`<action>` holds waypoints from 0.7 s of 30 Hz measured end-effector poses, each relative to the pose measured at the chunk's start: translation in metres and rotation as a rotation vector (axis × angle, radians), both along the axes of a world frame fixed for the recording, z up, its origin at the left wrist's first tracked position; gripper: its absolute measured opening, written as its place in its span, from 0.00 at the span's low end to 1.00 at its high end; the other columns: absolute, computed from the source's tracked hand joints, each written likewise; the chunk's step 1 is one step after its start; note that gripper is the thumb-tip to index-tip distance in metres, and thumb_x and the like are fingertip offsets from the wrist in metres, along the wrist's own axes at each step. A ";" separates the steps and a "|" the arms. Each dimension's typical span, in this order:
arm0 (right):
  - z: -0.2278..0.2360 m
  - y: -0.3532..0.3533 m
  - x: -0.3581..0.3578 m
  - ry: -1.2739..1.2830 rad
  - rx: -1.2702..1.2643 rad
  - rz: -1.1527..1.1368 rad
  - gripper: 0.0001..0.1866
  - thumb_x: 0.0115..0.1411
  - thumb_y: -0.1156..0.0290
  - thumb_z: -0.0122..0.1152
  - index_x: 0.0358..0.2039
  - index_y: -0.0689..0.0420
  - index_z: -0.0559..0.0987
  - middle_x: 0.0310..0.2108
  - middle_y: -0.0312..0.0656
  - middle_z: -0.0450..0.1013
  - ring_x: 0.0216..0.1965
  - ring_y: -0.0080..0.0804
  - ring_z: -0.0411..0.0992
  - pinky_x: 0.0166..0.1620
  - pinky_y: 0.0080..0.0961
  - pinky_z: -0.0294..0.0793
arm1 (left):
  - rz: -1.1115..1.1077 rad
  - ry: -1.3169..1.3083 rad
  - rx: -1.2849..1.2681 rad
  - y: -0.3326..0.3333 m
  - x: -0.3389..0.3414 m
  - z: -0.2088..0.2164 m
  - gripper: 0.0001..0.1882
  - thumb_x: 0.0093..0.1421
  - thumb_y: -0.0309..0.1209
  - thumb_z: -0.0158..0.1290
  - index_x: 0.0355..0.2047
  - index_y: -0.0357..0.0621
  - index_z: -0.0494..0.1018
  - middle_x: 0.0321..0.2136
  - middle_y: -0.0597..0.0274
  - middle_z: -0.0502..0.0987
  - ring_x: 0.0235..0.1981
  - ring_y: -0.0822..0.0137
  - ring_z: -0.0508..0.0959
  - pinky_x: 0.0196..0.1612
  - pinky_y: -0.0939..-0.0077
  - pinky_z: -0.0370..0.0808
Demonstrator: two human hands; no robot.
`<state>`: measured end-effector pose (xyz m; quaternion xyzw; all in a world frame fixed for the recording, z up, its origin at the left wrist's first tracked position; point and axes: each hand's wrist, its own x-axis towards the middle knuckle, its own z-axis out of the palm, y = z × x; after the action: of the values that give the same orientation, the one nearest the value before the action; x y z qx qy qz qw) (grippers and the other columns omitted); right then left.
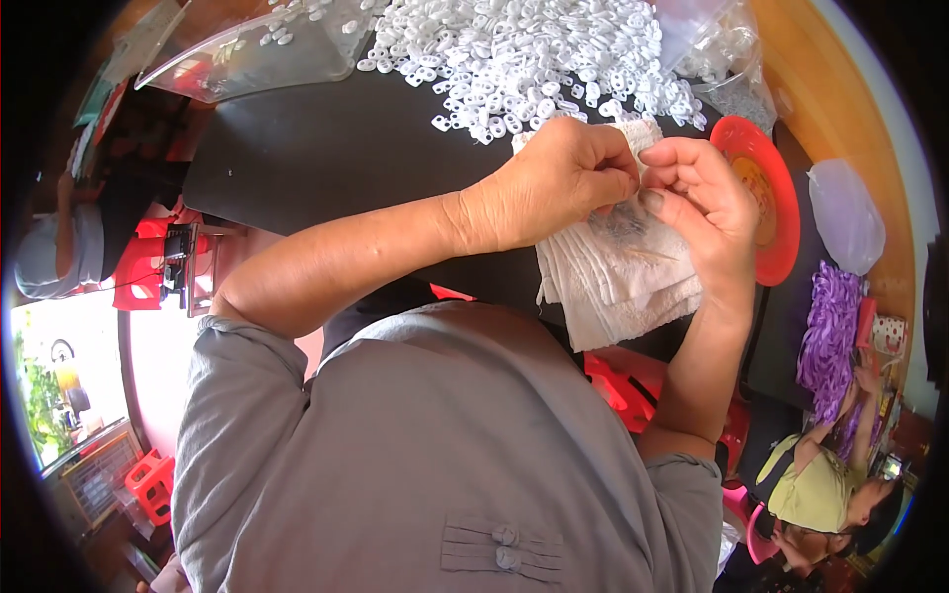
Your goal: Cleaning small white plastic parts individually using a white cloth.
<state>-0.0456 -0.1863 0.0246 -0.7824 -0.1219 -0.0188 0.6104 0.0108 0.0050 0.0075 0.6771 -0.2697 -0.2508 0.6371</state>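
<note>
Above a folded white towel [618,287], my two hands meet almost fingertip to fingertip. My left hand [559,183] is closed, thumb pressed to the index finger; anything pinched there is too small to make out. Facing it, my right hand [714,212] has curled fingers, with thumb and index finger near the left fingertips. What it holds, if anything, cannot be made out. Under the hands a small tuft of thin dark strands [625,225] lies on the towel. Just beyond spreads a big heap of small white plastic pieces with holes [524,59].
A red plate [776,198] lies right of my right hand. Clear bags [727,59] sit behind it. At back left stands a clear plastic bin [287,64] with some white pieces. Purple ribbon-like strips [828,336] lie far right, near another person [816,484] in light green.
</note>
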 end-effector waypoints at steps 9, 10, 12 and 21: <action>-0.004 0.005 0.003 0.049 0.050 0.015 0.17 0.54 0.85 0.56 0.46 0.66 0.71 0.36 0.37 0.72 0.39 0.19 0.71 0.43 0.15 0.69 | 0.046 -0.007 -0.079 -0.001 -0.002 -0.013 0.07 0.58 0.27 0.50 0.32 0.36 0.74 0.19 0.67 0.72 0.20 0.79 0.67 0.23 0.82 0.66; -0.005 0.005 0.003 0.048 0.049 0.015 0.17 0.54 0.85 0.56 0.46 0.66 0.71 0.36 0.37 0.72 0.39 0.19 0.71 0.43 0.15 0.69 | 0.047 -0.007 -0.079 -0.001 -0.003 -0.012 0.07 0.58 0.27 0.50 0.32 0.36 0.74 0.19 0.67 0.72 0.20 0.79 0.67 0.23 0.82 0.66; -0.007 0.006 0.004 0.002 0.019 0.001 0.15 0.54 0.86 0.57 0.44 0.63 0.73 0.35 0.35 0.73 0.37 0.17 0.71 0.42 0.15 0.71 | 0.063 0.148 -0.042 0.000 -0.004 -0.010 0.07 0.58 0.29 0.51 0.31 0.37 0.74 0.19 0.66 0.72 0.18 0.79 0.67 0.21 0.82 0.65; -0.004 0.005 0.002 -0.028 -0.023 -0.122 0.13 0.56 0.83 0.57 0.43 0.65 0.74 0.36 0.33 0.71 0.36 0.15 0.67 0.39 0.11 0.65 | 0.076 0.440 -0.215 0.005 0.001 -0.014 0.08 0.57 0.30 0.53 0.30 0.36 0.74 0.18 0.63 0.73 0.14 0.76 0.69 0.15 0.81 0.63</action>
<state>-0.0434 -0.1814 0.0202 -0.7951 -0.0828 -0.0652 0.5972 0.0118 0.0095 -0.0061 0.5442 -0.1241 -0.3377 0.7579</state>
